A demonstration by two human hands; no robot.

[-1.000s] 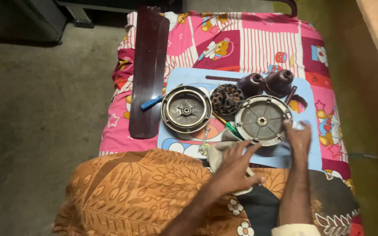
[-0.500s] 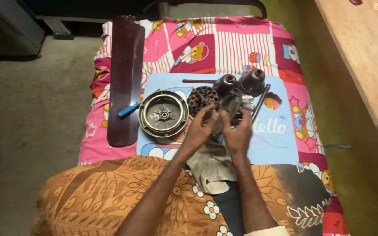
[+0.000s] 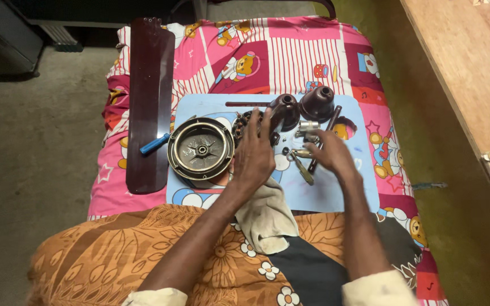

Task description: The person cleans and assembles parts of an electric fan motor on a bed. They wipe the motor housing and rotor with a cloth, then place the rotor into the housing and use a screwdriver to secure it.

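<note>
We laid our open left hand (image 3: 254,152) on the wound stator (image 3: 249,126); our right hand (image 3: 325,154), apart, hovered empty over small metal parts (image 3: 306,131).

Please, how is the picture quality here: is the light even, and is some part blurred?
Head view: light is dim and uneven, the floor at the top left dark. The right hand is smeared by motion blur; the left hand and round metal cover look sharper. No strong glare shows.
</note>
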